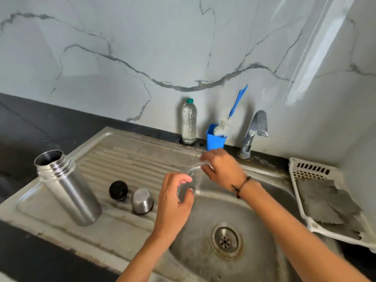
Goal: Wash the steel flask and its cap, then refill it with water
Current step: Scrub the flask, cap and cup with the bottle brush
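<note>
Ribbed steel drainboard (130,165), cylindrical flask (69,192)

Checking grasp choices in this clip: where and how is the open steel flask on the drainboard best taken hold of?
Probably round the plain cylindrical body of the steel flask, below the threaded neck. It stands upright and uncapped on the drainboard, with the black stopper and steel cap on its right, so coming from the front or left seems easiest.
</note>
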A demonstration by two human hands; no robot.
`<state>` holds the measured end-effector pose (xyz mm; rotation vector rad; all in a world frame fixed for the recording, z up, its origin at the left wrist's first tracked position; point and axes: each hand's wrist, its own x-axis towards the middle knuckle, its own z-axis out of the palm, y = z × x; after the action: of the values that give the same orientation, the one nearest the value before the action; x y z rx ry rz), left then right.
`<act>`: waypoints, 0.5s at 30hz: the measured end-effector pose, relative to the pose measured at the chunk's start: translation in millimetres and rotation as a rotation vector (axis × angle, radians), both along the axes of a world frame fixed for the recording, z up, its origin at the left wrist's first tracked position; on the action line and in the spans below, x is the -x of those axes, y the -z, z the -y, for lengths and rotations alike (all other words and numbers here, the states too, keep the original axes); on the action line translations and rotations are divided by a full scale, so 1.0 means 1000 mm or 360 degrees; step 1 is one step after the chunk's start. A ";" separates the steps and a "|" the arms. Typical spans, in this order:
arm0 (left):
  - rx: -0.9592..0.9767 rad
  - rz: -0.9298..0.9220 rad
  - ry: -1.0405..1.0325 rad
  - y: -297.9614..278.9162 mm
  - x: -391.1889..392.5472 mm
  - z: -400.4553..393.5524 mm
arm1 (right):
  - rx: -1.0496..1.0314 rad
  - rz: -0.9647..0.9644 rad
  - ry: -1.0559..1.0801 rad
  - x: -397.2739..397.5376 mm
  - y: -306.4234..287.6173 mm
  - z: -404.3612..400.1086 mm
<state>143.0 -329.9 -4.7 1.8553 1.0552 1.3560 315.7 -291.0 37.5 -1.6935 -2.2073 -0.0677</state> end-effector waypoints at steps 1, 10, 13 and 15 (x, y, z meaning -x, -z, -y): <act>0.0059 0.0017 0.0031 0.001 -0.010 -0.001 | -0.0095 0.0260 -0.0052 -0.006 -0.010 -0.013; 0.0243 -0.0025 0.0212 0.002 -0.050 -0.018 | 0.0414 0.1916 0.0457 -0.018 -0.102 -0.116; 0.0285 0.0002 0.0231 0.006 -0.045 -0.030 | 0.0681 0.1948 0.0696 -0.032 -0.106 -0.135; 0.0347 0.0035 0.0217 0.010 -0.040 -0.039 | 0.0749 0.1874 0.0739 -0.044 -0.101 -0.142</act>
<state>183.2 -291.2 -14.6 1.7146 1.0037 1.1331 360.0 -149.5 138.6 -2.9249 -2.5789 -0.9446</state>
